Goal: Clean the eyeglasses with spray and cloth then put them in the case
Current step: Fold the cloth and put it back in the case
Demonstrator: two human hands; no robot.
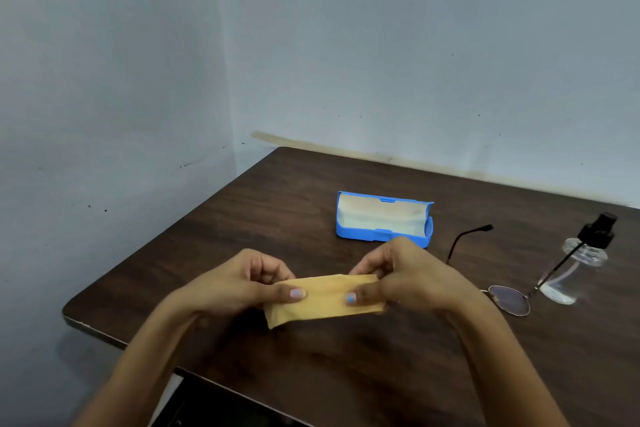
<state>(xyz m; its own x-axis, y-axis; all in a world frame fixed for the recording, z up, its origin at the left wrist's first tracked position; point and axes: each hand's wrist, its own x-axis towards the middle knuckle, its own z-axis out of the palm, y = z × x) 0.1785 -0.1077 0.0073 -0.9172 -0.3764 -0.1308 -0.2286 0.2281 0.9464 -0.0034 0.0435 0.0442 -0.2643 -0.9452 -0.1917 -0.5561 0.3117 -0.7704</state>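
Items on dark wood-grain table (346,374), counted:

- Yellow cleaning cloth (322,300), one. Folded into a long band, held just above the tabletop at centre, between both hands.
- Blue eyeglass case (382,220), one. Hinged lid standing open, pale lining showing, nothing visible inside. Set beyond the hands, toward the wall.
- Eyeglasses (509,298), one pair, thin round frame. Lying on the table to the right of the right hand, outside the case; one lens in clear view, the other hidden behind the right wrist. One dark-tipped temple raised toward the case, the second running across the front of the bottle.
- Clear spray bottle (575,270), one, black pump top. Upright at the right edge of the table, just beside the eyeglasses.

Hands, two, both bare:

- Left hand (242,282): fingers curled, thumb on top, pinching the left end of the cloth.
- Right hand (398,276): fingers curled behind, thumb on top, pinching the right end of the cloth. Thumbnails painted pale.

Surroundings: grey-blue wall (381,45), corner at left, table pushed near it.
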